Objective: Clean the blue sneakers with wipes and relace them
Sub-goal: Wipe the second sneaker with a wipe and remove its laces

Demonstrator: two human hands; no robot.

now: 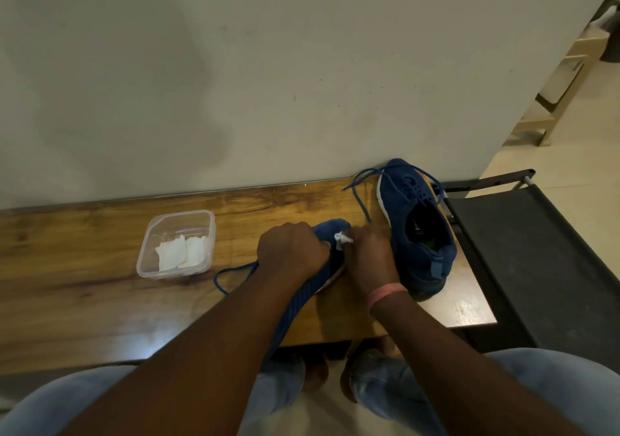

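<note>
One blue sneaker (332, 231) lies tipped on its side at the middle of the wooden table (84, 294), toe pointing away. My left hand (290, 251) grips its upper. My right hand (367, 258) pinches a small crumpled white wipe (343, 238) against the shoe near the toe. A loose blue lace (231, 273) trails from this shoe to the left. The second blue sneaker (419, 231) stands upright to the right, its lace (360, 194) partly undone and spread over the table.
A clear plastic tub (176, 244) holding white wipes sits left of my hands. The table backs against a pale wall (235, 83). A black chair (536, 251) stands at the table's right end. My knees in light jeans fill the bottom.
</note>
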